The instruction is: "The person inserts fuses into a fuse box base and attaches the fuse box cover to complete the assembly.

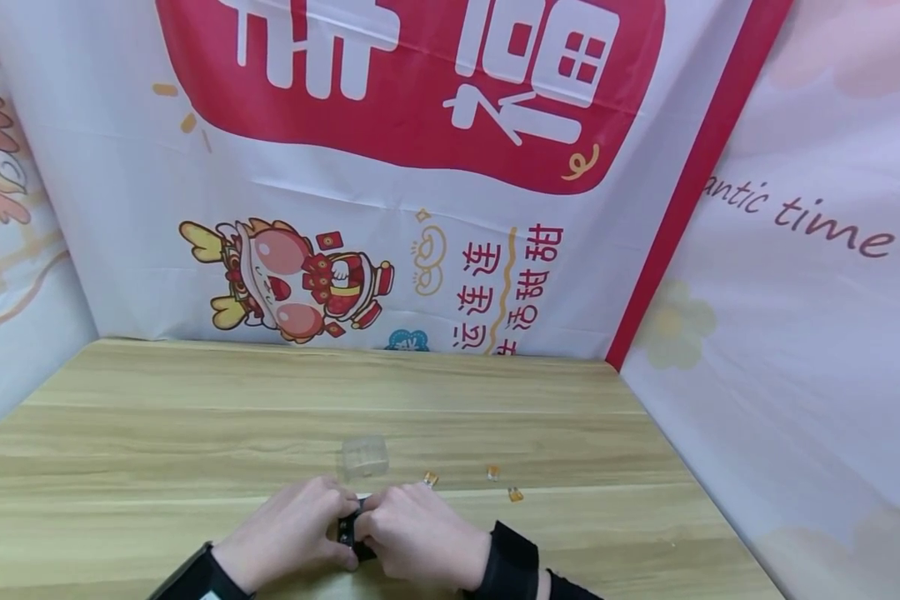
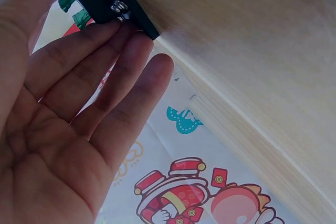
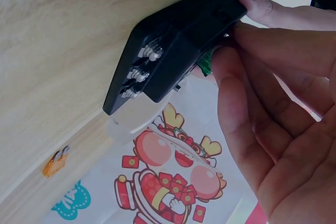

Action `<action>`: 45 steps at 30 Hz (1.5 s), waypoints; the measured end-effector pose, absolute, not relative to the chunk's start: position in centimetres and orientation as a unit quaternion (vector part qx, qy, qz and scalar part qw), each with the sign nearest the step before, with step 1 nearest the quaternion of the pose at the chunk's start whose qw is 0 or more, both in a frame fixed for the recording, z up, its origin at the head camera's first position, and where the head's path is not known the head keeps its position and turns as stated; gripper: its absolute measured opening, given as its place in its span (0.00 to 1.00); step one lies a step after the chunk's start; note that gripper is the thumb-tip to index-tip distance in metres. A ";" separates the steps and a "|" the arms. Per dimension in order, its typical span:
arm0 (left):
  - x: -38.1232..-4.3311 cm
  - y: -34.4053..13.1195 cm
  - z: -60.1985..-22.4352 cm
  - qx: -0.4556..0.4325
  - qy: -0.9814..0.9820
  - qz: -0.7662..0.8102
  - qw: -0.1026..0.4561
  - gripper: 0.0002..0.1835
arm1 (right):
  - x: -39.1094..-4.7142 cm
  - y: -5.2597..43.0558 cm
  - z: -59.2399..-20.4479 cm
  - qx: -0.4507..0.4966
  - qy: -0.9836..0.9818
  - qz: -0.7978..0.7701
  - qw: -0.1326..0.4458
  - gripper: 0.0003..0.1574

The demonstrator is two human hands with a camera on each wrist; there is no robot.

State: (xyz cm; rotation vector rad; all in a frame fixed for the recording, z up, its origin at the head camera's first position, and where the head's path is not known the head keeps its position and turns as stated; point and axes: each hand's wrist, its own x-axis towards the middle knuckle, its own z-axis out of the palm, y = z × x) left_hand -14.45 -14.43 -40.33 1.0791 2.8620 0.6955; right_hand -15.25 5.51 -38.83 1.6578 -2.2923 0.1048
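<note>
A black fuse block (image 3: 194, 40) with metal screw terminals along its edge sits on the wooden table between both hands. My left hand (image 1: 300, 527) grips it from the left; in the left wrist view its fingertips (image 2: 139, 40) touch the block's edge, beside green blade fuses (image 2: 81, 18) standing out of it. Over the block's other side, my right hand (image 1: 420, 533) pinches a green blade fuse (image 3: 206, 64), mostly hidden by the fingers. Just beyond the hands lies a clear plastic cover (image 1: 364, 457).
Orange blade fuses lie loose on the table to the right: one beside the right hand (image 1: 431, 478), another farther back (image 1: 492, 472) and a third nearer (image 1: 515, 494). Printed cloth (image 1: 330, 183) hangs behind the table's back edge and along its sides.
</note>
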 end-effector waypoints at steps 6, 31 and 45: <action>-14.5 -14.5 -40.4 0.343 0.914 0.218 0.001 0.13 | -15.3 5.5 -38.7 0.573 -0.806 0.026 0.145 0.10; -14.6 -14.6 -40.1 0.343 0.913 0.221 0.017 0.12 | -15.7 5.6 -38.6 0.571 -0.809 0.054 0.130 0.10; -14.6 -14.4 -40.0 0.335 0.916 0.217 0.024 0.12 | -15.7 5.6 -38.6 0.571 -0.808 0.058 0.130 0.10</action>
